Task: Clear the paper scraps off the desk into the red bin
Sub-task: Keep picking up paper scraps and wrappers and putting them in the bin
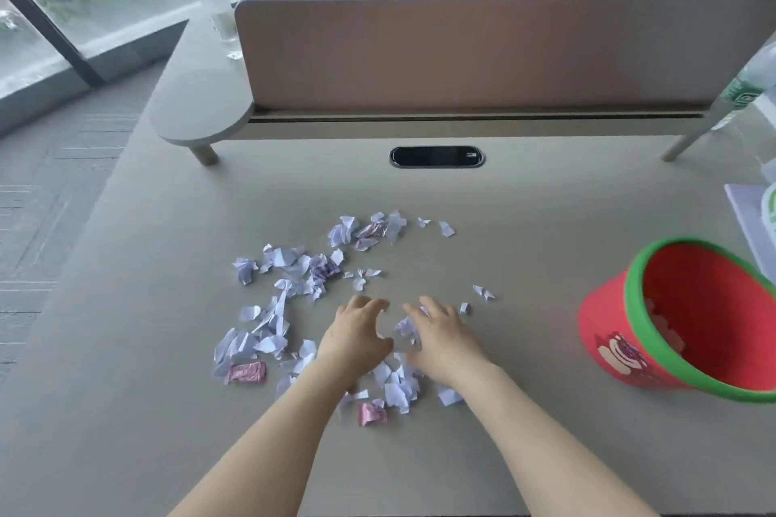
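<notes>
Fingers (369,304) of the left hand (357,334) are curled and a bit spread, palm down on the desk (525,231); same w/ the right hand (441,338), fingers loosely cupped over a small white scrap between the 2 hands. Looks like raking scraps together, not pinching any; can't tell if anything's actually gripped under the palms.

Around the wrists: a clump of paper scraps (397,384) just below the hands, bigger spread to the left (273,306), another cluster further back (365,229), few strays to the right (483,292).

Red bin (693,319), green rim, sits tilted at the right, well apart from the pile, mouth facing the hands. Some white bits already inside, so I'd say task's begun but most is left, approx. the bulk of the paper on the desk.

Count: 1 bin, 2 hands, scraps too many to count exactly (dozens), 2 pink wrappers (247,373) plus a purple-ish one or two mixed in.
</notes>
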A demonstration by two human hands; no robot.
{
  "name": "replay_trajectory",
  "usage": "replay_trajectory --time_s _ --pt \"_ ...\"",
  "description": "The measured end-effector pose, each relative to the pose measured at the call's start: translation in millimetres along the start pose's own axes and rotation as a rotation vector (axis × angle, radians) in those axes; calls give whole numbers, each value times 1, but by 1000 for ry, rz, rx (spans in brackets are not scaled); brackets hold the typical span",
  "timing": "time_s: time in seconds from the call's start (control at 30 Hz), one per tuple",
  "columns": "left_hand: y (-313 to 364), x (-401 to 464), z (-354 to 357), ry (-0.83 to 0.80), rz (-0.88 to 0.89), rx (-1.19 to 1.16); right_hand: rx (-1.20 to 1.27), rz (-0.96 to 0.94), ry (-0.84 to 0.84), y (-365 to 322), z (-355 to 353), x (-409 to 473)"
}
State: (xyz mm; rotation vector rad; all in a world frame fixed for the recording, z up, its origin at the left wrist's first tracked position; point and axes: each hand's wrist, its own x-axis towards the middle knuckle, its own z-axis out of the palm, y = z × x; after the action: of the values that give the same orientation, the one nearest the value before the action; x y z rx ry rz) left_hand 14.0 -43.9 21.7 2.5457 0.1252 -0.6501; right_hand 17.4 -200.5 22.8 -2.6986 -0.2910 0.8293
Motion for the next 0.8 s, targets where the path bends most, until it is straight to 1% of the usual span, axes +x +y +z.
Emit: replay_trajectory --time_s 0.17,0.3,0.43,0.57,0.67,0.8 --pt "-15 -9 10 -71 41 87 -39 -14 -29 -5 15 7" --pt "-21 -11 14 -107 70 89 -51 -31 -92 -4 20 5" --pt "-28 -14 17 -125 156 146 -39 -48 -128 0 25 1" --pt "-34 -19 24 -123 245 186 -90 -70 -111 -1 30 -5" --pt "-34 -25 27 -117 278 216 -160 -74 -86 -4 37 -10" --pt "-34 -31 31 -125 303 271 -171 -45 13 -6 54 -14"
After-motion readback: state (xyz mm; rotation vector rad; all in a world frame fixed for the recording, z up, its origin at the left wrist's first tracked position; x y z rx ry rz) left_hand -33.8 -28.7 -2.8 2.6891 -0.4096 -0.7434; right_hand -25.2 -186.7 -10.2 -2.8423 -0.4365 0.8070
